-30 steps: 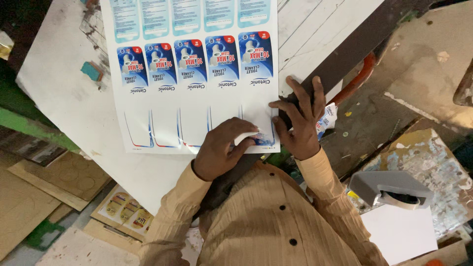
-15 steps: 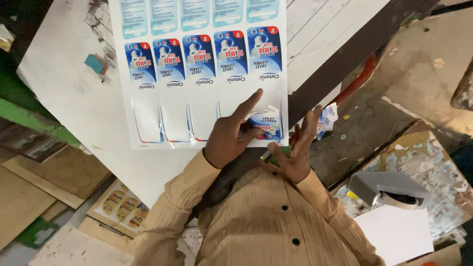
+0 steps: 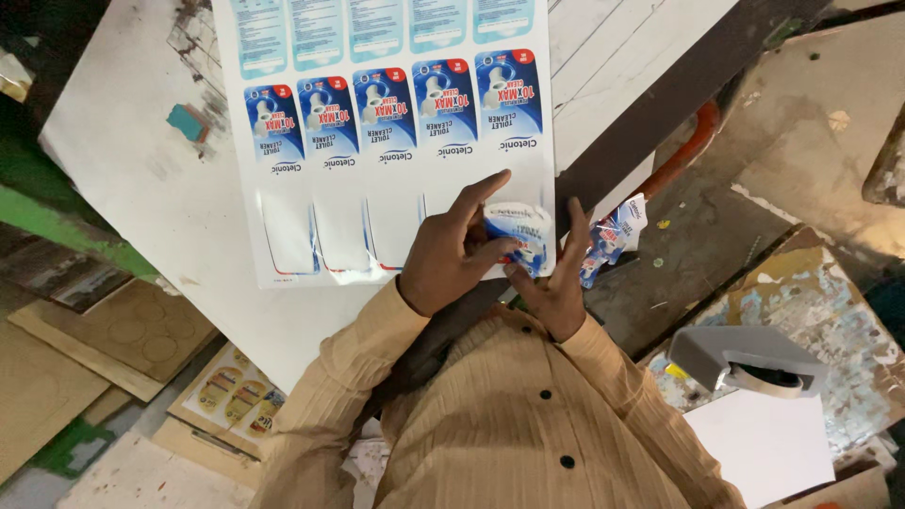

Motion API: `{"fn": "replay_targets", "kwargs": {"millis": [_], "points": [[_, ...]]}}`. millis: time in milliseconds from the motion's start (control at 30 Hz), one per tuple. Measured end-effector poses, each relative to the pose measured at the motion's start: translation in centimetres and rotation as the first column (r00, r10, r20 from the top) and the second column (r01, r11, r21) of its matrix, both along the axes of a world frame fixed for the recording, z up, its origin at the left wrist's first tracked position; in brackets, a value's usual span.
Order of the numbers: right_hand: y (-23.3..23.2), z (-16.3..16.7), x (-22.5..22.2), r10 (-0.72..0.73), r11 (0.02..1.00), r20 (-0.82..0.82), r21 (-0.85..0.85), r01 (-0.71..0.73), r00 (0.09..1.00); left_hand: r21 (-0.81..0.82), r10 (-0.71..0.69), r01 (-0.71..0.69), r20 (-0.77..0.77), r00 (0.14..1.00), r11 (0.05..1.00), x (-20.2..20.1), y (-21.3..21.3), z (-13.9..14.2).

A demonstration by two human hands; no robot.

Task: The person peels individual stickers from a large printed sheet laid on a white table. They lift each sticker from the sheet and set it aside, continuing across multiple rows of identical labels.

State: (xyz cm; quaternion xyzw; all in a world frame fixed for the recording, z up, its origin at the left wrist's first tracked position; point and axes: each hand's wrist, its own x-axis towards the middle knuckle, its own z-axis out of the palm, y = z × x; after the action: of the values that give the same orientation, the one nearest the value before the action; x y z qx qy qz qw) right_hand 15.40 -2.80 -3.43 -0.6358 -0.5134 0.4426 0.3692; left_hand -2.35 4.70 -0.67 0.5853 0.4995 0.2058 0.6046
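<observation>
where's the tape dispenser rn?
Head view, lower right: the grey tape dispenser sits on the paint-stained board, just above a white sheet, right of the person's sleeve and away from both hands.
</observation>
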Motion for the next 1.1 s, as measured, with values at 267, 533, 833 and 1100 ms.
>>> {"fn": "replay_targets", "kwargs": {"millis": [267, 533, 833, 1100], "points": [[-0.1, 0.3, 0.4, 0.056, 0.993, 0.058, 0.102, -0.061, 0.997, 0.203, -0.207, 0.183, 0.107, 0.972, 0.962, 0.3, 1.7, 0.4], [0.1, 0.1, 0.4, 0.059, 0.998, -0.12, 0.015, -0.057, 0.991, 0.22, -0.165, 0.15, 0.052, 0.985, 0.964, 1.8, 1.1, -1.5], [0.0, 0.2, 0.6, 0.026, 0.995, -0.321, -0.081, -0.054, 0.947, 0.187, 0.025, -0.053, 0.15, 0.988, 0.981, 2.0, 0.3, -1.3], [0.0, -0.3, 0.4, 0.037, 0.998, -0.125, -0.039, -0.042, 0.992, -0.003, 0.093, -0.094, 0.088, 0.992, 0.996, 2.3, 0.1, -0.9]]}}
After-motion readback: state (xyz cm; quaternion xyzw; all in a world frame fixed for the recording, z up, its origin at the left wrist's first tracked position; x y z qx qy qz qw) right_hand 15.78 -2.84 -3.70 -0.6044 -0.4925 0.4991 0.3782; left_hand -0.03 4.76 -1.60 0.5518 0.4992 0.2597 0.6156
